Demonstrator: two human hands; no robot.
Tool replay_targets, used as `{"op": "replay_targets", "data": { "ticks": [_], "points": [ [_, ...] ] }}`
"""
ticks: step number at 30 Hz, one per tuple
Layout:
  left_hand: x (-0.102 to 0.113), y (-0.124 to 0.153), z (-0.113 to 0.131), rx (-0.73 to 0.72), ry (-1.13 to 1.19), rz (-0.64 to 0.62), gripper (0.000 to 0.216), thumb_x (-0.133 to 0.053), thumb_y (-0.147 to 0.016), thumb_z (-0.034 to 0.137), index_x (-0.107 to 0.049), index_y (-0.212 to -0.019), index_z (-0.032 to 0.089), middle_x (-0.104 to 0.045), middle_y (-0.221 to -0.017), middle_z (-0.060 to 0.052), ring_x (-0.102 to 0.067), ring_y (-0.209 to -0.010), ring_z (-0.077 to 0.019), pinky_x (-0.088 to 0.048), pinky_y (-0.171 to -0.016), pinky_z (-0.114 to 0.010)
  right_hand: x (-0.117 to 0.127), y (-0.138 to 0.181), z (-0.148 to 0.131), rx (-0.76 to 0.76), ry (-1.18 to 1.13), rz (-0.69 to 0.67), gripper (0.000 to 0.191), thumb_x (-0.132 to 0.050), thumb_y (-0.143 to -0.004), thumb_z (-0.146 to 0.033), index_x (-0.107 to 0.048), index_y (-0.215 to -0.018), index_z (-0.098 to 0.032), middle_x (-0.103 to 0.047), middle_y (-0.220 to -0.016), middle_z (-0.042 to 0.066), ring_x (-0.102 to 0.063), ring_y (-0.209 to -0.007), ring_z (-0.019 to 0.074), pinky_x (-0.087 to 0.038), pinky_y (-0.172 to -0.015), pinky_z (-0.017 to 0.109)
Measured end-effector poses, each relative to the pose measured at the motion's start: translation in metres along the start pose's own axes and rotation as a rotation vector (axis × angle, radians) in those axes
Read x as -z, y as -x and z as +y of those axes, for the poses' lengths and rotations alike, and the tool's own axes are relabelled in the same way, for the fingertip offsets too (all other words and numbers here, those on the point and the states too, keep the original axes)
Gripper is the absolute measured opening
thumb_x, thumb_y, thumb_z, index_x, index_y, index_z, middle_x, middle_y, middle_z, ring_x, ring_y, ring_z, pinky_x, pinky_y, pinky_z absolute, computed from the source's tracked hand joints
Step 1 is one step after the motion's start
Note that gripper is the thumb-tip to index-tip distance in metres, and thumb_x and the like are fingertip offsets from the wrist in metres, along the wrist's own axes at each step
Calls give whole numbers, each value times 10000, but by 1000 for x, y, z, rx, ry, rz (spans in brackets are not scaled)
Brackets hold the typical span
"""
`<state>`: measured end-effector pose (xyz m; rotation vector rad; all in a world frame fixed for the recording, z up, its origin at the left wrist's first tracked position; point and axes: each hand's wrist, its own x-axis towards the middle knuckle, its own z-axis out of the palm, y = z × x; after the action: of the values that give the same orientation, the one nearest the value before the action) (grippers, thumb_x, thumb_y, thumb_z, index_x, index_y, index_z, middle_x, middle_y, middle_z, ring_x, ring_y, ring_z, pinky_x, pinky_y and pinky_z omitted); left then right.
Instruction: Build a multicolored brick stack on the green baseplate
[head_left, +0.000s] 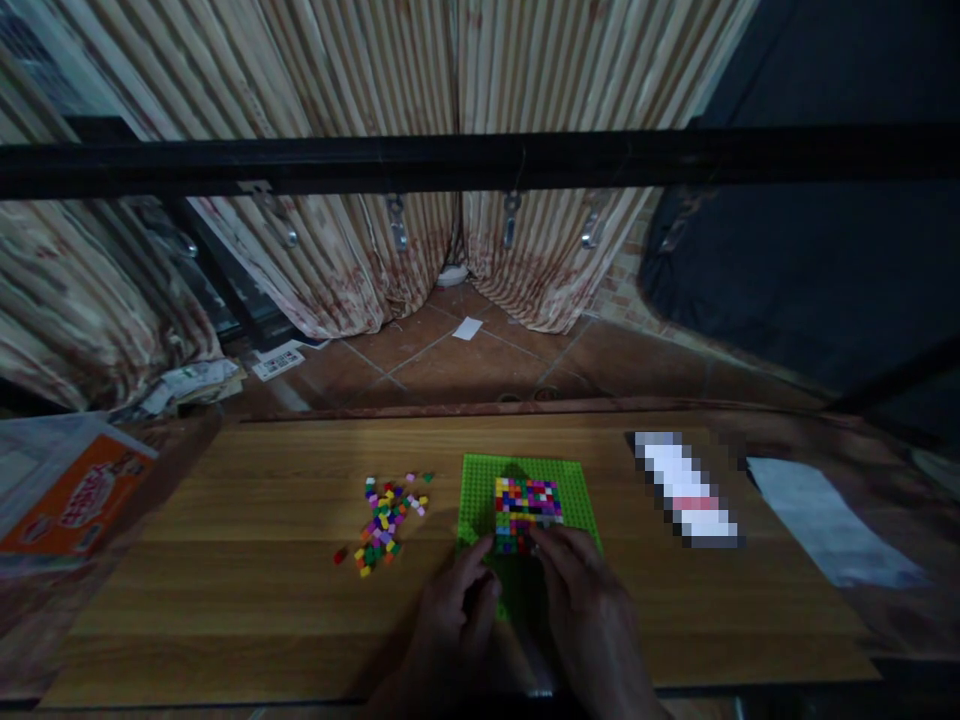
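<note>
On the wooden tabletop [262, 520], right of centre, lies a square green studded plastic baseplate [476, 490], bearing a compact patch of small multicoloured plastic bricks [529, 500]. The left hand [454, 600] and right hand [589, 590] meet the patch's near side, fingers bent; whether either pinches a brick, I cannot tell. Left of the baseplate, loose multicoloured bricks [385, 525] lie scattered; far right, a white sheet [832, 520].

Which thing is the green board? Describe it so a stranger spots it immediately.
Find the wooden table, then look right of the loose bricks. There lies the board, bearing a colourful brick patch: the table's only broad green sheet.
</note>
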<state>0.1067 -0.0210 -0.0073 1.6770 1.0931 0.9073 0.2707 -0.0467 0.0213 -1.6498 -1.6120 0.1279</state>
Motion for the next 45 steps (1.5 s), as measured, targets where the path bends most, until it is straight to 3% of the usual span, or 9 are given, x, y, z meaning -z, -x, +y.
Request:
{"op": "replay_targets", "data": {
  "ticks": [3,12,23,30,39,45],
  "points": [
    [0,0,-2,1,-20,3,405,-489,-909,287,-554,-1289,162,-709,-822,-54,-656,-728,-162,-529,-691,-259,-2,0,0,54,60,-6,289,-428,-966,-238,-696,-1071,-214,-710,-992,86,-699,-885,189,-593,-745,295],
    [-4,2,-14,9,34,-4,425,-477,-908,340,-559,-1295,184,-669,-729,-24,-595,-610,-143,-498,-604,-247,-1,-5,-1,27,68,16,241,-467,-956,-269,-696,-899,-219,-724,-870,47,-707,-774,167,-583,-684,264],
    [-3,0,-10,59,-2,-33,420,-461,-916,334,-563,-1280,153,-661,-709,-25,-590,-609,-149,-479,-584,-242,-5,-4,-9,1,49,102,285,-446,-967,-310,-707,-904,-212,-749,-850,48,-726,-760,182,-589,-688,283],
    [-4,0,-18,-3,3,-23,430,-441,-924,376,-558,-1290,182,-647,-677,-16,-577,-572,-143,-476,-564,-236,-5,-2,-10,11,56,111,287,-433,-968,-296,-708,-943,-217,-758,-896,57,-733,-801,196,-596,-705,304],
    [-4,0,-17,-5,-16,-30,411,-450,-927,334,-542,-1298,184,-672,-718,-22,-601,-600,-144,-475,-570,-230,5,-3,-7,-36,36,145,214,-476,-954,-285,-677,-947,-211,-737,-871,37,-710,-742,154,-565,-650,248],
    [-3,1,-12,15,-17,-38,389,-452,-928,314,-552,-1274,168,-658,-702,-16,-590,-591,-137,-468,-559,-223,2,1,-4,-90,67,164,232,-559,-906,-407,-682,-958,-218,-663,-962,89,-619,-912,233,-508,-795,376]
  ]
}}
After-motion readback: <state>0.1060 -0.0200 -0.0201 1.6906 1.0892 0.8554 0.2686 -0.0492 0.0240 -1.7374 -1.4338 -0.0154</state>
